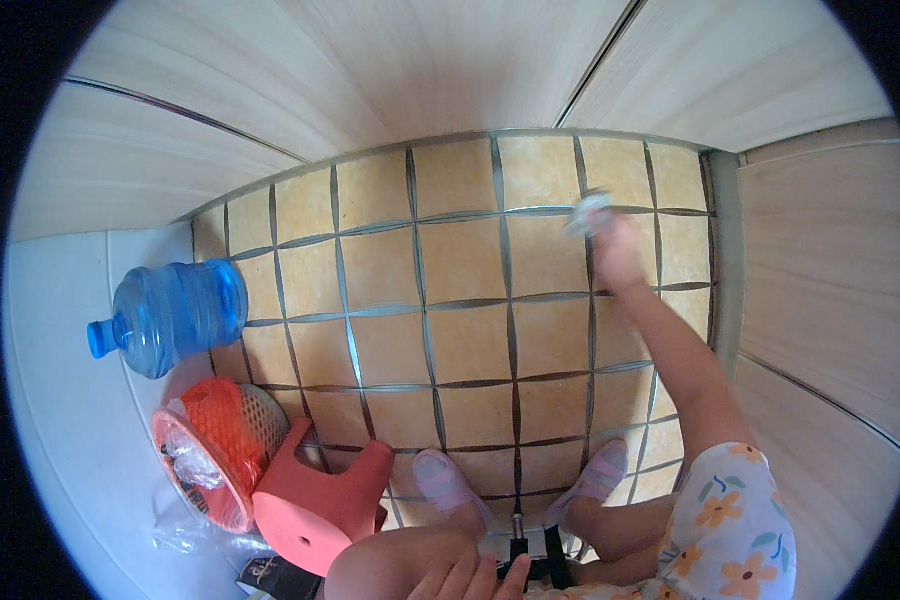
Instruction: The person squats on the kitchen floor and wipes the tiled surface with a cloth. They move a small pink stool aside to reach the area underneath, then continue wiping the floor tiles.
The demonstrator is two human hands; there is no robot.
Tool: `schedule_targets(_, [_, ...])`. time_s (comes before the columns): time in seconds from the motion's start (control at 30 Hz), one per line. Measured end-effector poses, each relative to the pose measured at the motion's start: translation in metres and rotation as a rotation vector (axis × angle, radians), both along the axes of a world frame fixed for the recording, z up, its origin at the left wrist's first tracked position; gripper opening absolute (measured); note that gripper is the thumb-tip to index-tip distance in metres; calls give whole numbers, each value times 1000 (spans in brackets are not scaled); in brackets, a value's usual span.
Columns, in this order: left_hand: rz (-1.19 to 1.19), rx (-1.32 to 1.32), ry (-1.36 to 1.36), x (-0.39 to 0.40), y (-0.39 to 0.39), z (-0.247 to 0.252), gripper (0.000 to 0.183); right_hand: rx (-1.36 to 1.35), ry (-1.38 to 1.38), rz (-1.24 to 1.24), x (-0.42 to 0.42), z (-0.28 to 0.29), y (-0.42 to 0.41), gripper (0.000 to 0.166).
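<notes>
Closed around a pale wadded cloth or tissue (pixel 591 213), my right hand (pixel 619 251) is low over the tiled floor (pixel 465 262), towards its far right part. Both are blurred, so whether the wad touches the tiles I cannot tell. At the bottom edge, my left hand (pixel 472 577) lies by my knee, near a black strap and a metal rod (pixel 518 529); its fingers are partly spread and the rest is cut off. Whether it holds anything does not show.
Cabinet fronts (pixel 420 67) border the floor's far side, more (pixel 825 225) its right. At left are a blue water jug (pixel 176 315), a pink-rimmed basket (pixel 161 442) with an orange net and clear plastic, and a red plastic stool (pixel 322 502). My pink shoes (pixel 439 476) stand near.
</notes>
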State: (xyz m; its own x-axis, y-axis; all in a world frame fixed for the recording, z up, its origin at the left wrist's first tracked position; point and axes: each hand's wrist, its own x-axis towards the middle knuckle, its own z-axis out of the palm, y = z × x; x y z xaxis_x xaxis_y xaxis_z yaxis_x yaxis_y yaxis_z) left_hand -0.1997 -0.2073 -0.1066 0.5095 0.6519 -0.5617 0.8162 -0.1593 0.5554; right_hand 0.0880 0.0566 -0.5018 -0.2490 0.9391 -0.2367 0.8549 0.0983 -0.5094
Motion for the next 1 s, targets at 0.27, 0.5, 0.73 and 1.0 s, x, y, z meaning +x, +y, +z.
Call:
schedule_targets(0.27, [-58,4,-41,-4,19,-15,49,526,-564,-524,74,-75,102,56])
schedule_targets(0.5, [-80,-27,12,5,27,-14,50,344,21,116,-212,-33,17,38])
schedule_targets(0.73, [-68,-26,8,9,28,-18,50,377,101,122,-132,-46,44,47])
schedule_targets(1.0, [14,-19,12,-4,15,-10,51,560,-349,-507,94,-58,95,44])
